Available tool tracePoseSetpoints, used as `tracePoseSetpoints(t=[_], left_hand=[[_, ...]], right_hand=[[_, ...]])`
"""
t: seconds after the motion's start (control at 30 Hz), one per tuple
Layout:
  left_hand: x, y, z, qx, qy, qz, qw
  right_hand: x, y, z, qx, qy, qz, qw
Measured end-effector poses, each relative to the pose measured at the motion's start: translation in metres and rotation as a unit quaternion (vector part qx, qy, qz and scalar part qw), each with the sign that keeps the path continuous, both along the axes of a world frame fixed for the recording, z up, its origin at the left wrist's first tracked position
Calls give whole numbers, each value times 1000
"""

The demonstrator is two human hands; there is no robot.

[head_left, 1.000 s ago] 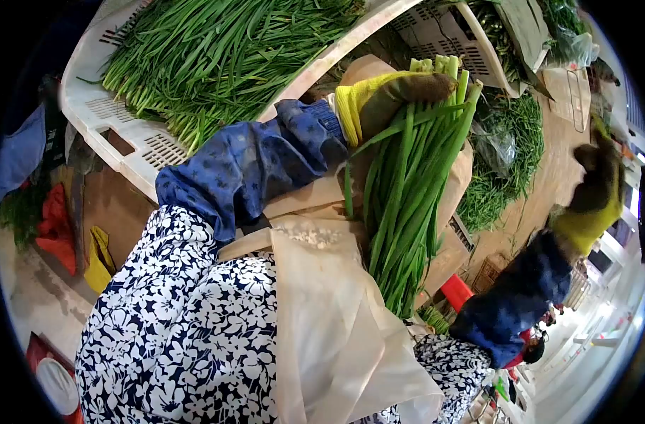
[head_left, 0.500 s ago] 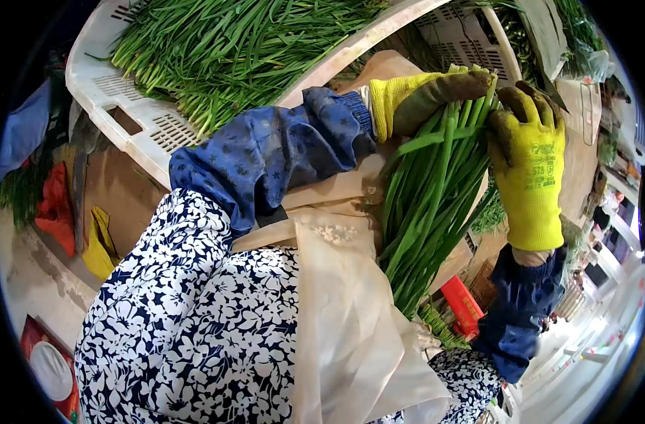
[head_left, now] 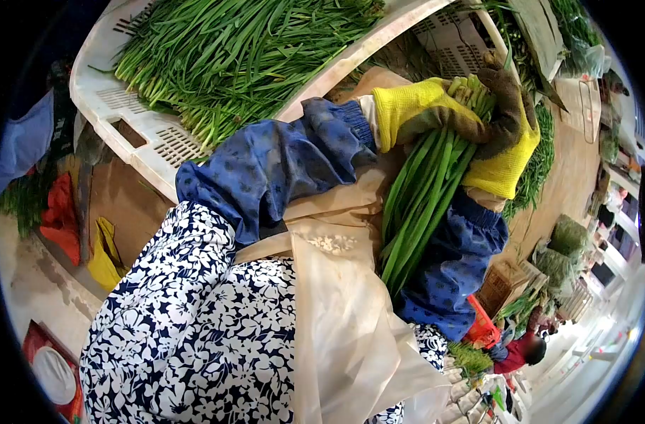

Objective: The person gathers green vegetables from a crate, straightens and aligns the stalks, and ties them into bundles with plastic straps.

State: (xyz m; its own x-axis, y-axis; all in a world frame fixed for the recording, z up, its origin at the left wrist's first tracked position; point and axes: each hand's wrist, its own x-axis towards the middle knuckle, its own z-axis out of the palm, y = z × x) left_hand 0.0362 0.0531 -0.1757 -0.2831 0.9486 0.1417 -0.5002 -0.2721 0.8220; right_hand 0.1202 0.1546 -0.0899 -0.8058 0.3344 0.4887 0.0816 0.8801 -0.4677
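A bunch of long green garlic chives (head_left: 430, 191) hangs in front of my apron, its pale cut ends at the top. My left hand (head_left: 435, 116), in a yellow glove with a dark coated palm, is closed around the stalks just below those ends. Against the other side of the stalk ends presses my right hand (head_left: 507, 127), gloved alike, its fingers curled about the bunch. Part of its grip is hidden behind the stalks. The leaf tips droop beside the beige apron (head_left: 351, 311).
A white plastic crate (head_left: 153, 141) heaped with more garlic chives (head_left: 245, 56) stands at upper left. Further greens (head_left: 538, 169) lie beyond my right hand. Red basket (head_left: 482, 324), cardboard box (head_left: 505, 286) and a person in red (head_left: 517, 357) appear at lower right.
My right hand has moved in from the right and closed about the stalk ends. The ends now stand up above my left hand. A person in red has come into view.
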Motion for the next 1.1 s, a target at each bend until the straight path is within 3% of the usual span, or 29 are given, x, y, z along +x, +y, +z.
tracePoseSetpoints(t=[0.03,0.1,0.17,0.2,0.27,0.3,0.33,0.37,0.4,0.43,0.47,0.5,0.53,0.57,0.6,0.67,0.77,0.83,0.9,0.97,1.0,1.07,1.1], left_hand=[[0,2,0,2,0,-2,1000],[4,2,0,3,-3,-4,1000],[5,2,2,0,1,-7,1000],[5,2,-1,4,-1,-9,1000],[5,3,0,8,0,-14,1000],[5,2,-1,8,0,-15,1000],[6,2,-1,7,1,-18,1000],[7,3,-1,7,-3,-22,1000],[7,3,0,8,1,-25,1000],[6,2,-2,11,7,-27,1000],[6,1,-5,25,37,-21,999],[3,2,-11,78,139,7,987],[-3,4,-15,197,426,173,866],[1,9,-16,155,336,111,922],[6,2,-7,64,127,14,990],[10,-3,-1,9,15,-21,1000],[10,-7,6,-21,-27,-17,999],[12,-10,8,-40,-57,-15,997],[14,-12,12,-60,-107,-26,992],[16,-14,18,-82,-126,-32,988],[12,-16,13,-72,-34,-28,996],[11,-20,18,-101,-53,-25,993],[-9,-18,-8,-11,-80,-112,990]], right_hand=[[-2,3,0,-183,29,-19,982],[-10,2,10,-288,23,-78,954],[-9,52,-4,-286,61,49,955],[-13,78,-1,-506,118,106,848],[-26,124,21,-458,139,35,877],[-32,143,33,-556,195,-59,806],[-33,140,35,-397,102,-120,904],[-32,136,36,-221,3,-177,959],[-32,129,30,-190,-31,-43,980],[-24,119,25,-290,-88,-71,950],[-20,97,21,-318,-121,-60,939],[-15,88,16,-315,-143,-46,937],[-9,82,11,-301,-159,-39,939],[0,78,9,-291,-164,-37,942],[12,78,8,-291,-161,-39,942],[40,79,8,-308,-142,-41,940],[87,41,12,-307,-161,-15,938],[90,-35,20,-182,-274,-73,942],[94,-75,-1,-53,-197,-104,973],[93,-88,-26,-72,-148,-124,979],[93,-97,-29,-56,-145,-138,978],[95,-106,-31,-70,-143,-150,976],[98,-108,-29,-79,-125,-158,976]])
